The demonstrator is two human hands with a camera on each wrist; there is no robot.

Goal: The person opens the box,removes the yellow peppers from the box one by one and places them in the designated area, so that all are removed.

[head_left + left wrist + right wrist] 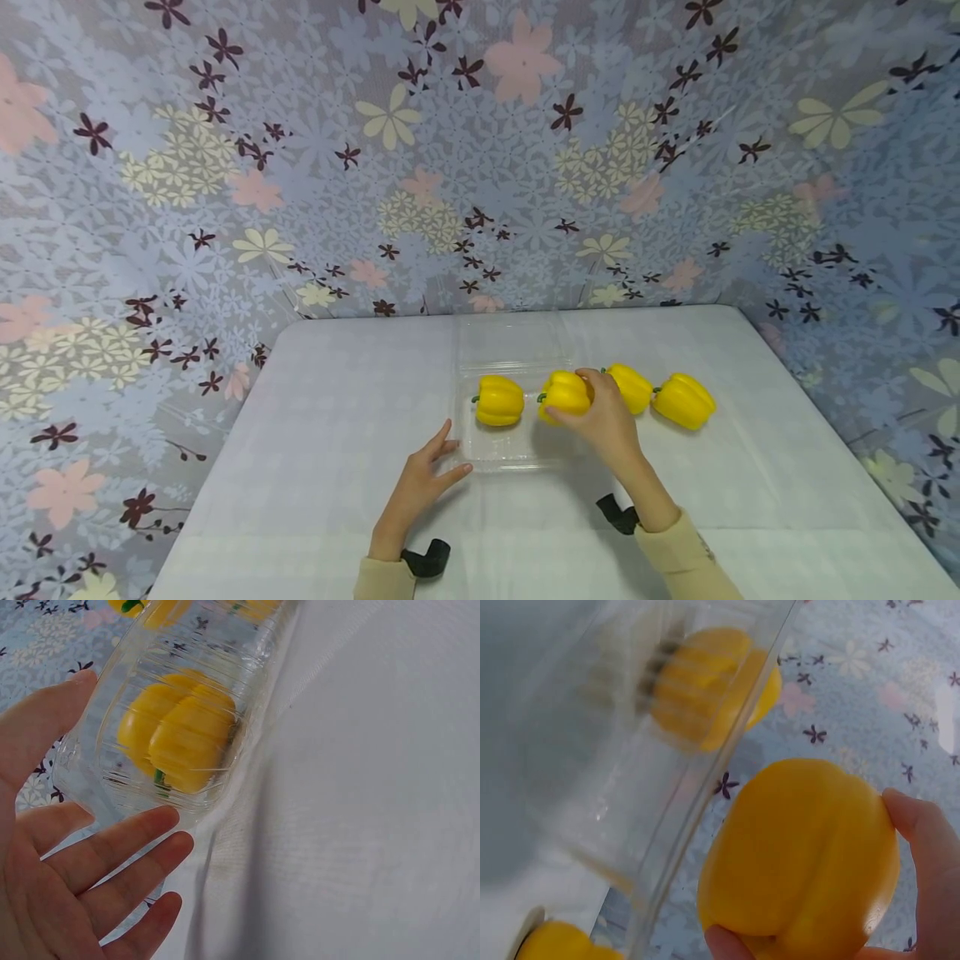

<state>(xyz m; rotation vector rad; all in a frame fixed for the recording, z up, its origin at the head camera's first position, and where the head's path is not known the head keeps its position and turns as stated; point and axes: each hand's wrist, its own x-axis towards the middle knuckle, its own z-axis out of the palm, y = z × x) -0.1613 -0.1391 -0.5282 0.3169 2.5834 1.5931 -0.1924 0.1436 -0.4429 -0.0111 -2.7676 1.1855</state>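
From my seat well away from the scene, I have the right hand (609, 421) gripping a yellow pepper (564, 396), thumb on its near side and a finger on its far side, so the grip is spread just as wide as that pepper. It sits over the right half of the clear plastic box (491, 447), which lies near the middle of the worktop (337, 392), its lid (513, 337) folded back toward the far edge. The relation I care about: the pepper is left of my right wrist, its long axis running roughly along the worktop's far edge, its stem aimed at the inside pepper (499, 401) in the box's left half, with a gap between the two. (How high its underside hangs, I cannot tell.) The right hand is plainly nearer to it; the left hand (422, 482), fingers spread and holding nothing, waits just beside the box's near left corner, touching or not I cannot tell. Toward the worktop's right edge lie the third pepper (632, 389) and, beyond it, the fourth pepper (683, 401).
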